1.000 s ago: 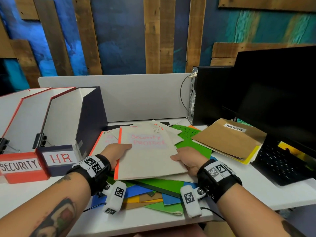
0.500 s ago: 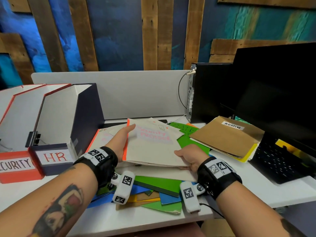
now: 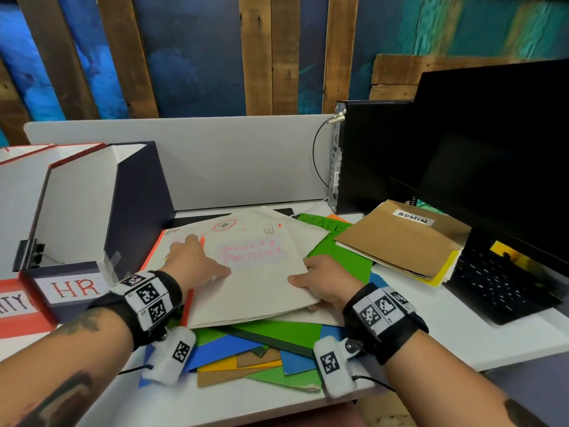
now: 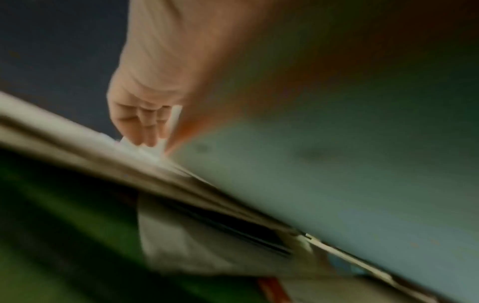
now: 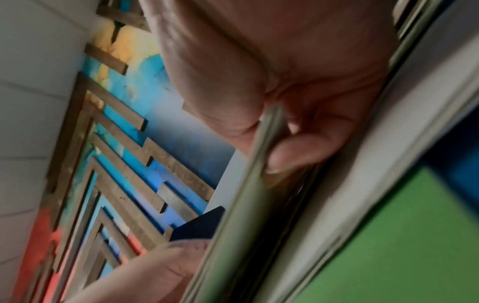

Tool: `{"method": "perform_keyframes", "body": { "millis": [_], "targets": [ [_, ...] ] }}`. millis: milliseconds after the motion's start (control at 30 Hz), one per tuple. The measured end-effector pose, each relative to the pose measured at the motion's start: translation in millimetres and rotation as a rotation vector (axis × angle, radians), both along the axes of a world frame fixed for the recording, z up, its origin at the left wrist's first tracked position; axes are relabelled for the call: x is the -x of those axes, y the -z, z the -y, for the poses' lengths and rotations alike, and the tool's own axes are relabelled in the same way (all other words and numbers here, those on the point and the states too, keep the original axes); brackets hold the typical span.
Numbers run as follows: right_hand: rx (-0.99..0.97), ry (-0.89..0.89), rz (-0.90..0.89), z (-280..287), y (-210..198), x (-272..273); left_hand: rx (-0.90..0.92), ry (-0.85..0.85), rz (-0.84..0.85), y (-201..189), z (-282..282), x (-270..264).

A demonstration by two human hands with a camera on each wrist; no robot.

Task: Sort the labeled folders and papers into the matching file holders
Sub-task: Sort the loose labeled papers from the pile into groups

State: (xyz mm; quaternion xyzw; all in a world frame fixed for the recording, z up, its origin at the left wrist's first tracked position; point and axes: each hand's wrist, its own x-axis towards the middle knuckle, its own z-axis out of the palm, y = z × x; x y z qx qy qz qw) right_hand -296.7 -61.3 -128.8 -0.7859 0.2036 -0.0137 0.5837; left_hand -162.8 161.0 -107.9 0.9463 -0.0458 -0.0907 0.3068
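A cream folder (image 3: 255, 282) with a pink "Security Protocol" label and an orange left edge lies tilted on top of a pile of papers. My left hand (image 3: 197, 263) grips its left edge, thumb on top; in the blurred left wrist view the fingers (image 4: 140, 123) curl beside the folder (image 4: 337, 184). My right hand (image 3: 320, 280) pinches the right edge, thumb above and fingers below, as the right wrist view shows the hand (image 5: 261, 131) on the folder (image 5: 233, 215). The navy HR holder (image 3: 74, 288) and red SECURITY holder (image 3: 18, 306) stand at the left.
A sheet with a circled "HR" (image 3: 226, 224) shows behind the cream folder. A green folder (image 3: 338, 257), a brown ADMIN folder (image 3: 400, 238) and several coloured folders (image 3: 246, 352) lie around. A keyboard (image 3: 498, 282), monitor (image 3: 492, 149) and computer case (image 3: 363, 155) fill the right.
My left hand slid forward along the orange edge, then set its thumb on top. The folder rose at its left side and shifted right, uncovering the HR-marked sheet. The right hand kept its grip.
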Motion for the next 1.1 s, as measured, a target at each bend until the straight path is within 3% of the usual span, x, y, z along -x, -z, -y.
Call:
{"method": "perform_keyframes", "body": {
  "millis": [33,100,233,333,400,567,633,767,833,1000,1100],
  "targets": [
    [0.012,-0.027,-0.004,-4.9,0.6,0.1,-0.132,0.051,0.094,-5.2,0.7,4.3],
    [0.090,-0.080,-0.036,-10.0,0.4,0.2,-0.223,0.176,0.171,-15.4,4.3,14.3],
    [0.208,-0.045,0.010,0.6,-6.3,-1.6,-0.502,0.558,0.002,-28.0,12.2,39.0],
    [0.319,0.018,0.087,16.2,-9.9,-3.8,-0.600,0.720,-0.146,-36.2,14.3,51.8],
    [0.351,-0.014,0.059,20.5,-7.8,-6.1,-0.611,0.729,-0.087,-37.9,16.9,52.3],
    [0.186,-0.177,-0.012,-3.7,2.7,-6.2,-0.499,0.701,0.035,-31.9,31.9,37.4],
    [0.028,-0.110,0.013,-11.8,-0.9,-6.9,-0.491,0.700,0.042,-24.7,37.8,30.4],
    [-0.372,0.249,0.120,-4.4,-11.6,-17.0,-0.478,0.691,0.054,-6.8,41.7,20.5],
    [-0.543,0.332,0.152,-1.1,-18.8,-17.4,-0.440,0.675,0.096,-2.7,43.8,18.9],
    [-0.671,0.235,0.120,-3.8,-6.3,-26.8,-0.322,0.503,0.162,-2.1,56.6,18.9],
    [-0.732,0.171,0.149,-6.1,2.7,-33.8,-0.207,0.464,0.119,-0.2,60.2,15.5]
  ]
}}
